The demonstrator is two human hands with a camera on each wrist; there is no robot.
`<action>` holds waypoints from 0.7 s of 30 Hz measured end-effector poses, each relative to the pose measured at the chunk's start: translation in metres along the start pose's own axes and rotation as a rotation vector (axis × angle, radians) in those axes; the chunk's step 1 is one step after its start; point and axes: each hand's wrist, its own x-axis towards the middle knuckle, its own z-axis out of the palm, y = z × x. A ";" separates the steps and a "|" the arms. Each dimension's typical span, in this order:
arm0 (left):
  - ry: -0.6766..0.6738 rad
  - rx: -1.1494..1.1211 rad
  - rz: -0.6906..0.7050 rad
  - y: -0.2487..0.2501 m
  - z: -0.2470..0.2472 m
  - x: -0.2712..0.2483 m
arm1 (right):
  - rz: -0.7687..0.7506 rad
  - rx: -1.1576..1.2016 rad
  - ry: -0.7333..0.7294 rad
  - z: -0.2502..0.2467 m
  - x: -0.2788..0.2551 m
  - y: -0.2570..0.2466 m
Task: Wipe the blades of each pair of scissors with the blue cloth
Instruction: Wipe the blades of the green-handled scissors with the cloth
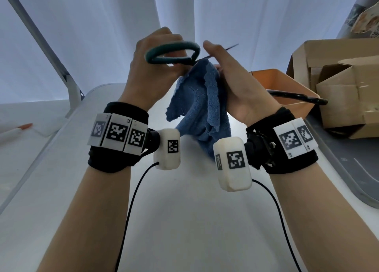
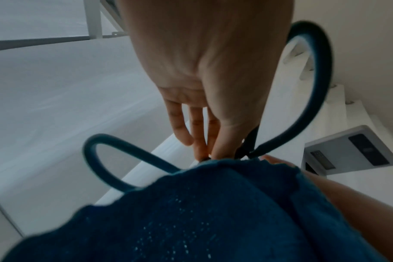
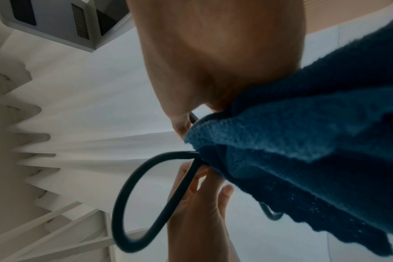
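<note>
Raised above the white table, my left hand [image 1: 155, 66] pinches the teal-handled scissors [image 1: 172, 53] near the pivot, its fingertips [image 2: 204, 148] closed there. Both teal handle loops [image 2: 115, 159] stick out toward me. My right hand [image 1: 231, 80] grips the blue cloth [image 1: 203, 107], wrapped around the blades close to the pivot. A thin blade tip [image 1: 231, 47] pokes out beyond the right fingers. The rest of the cloth [image 3: 303, 150] hangs down between my wrists. The teal loop [image 3: 146, 203] also appears in the right wrist view.
An orange bin [image 1: 287, 87] stands at the right with black-handled scissors [image 1: 297, 98] lying across its rim. Cardboard boxes [image 1: 338, 91] sit behind it on a grey tray [image 1: 348, 169]. An orange-tipped pen [image 1: 18, 129] lies at the far left. White curtains hang behind.
</note>
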 end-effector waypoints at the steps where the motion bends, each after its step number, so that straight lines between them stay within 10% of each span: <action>1: -0.010 0.013 0.039 0.001 0.000 0.000 | -0.009 -0.012 0.019 0.000 0.001 0.000; 21: -0.171 -0.216 0.060 0.003 0.005 -0.006 | -0.059 0.049 0.036 0.000 -0.002 0.001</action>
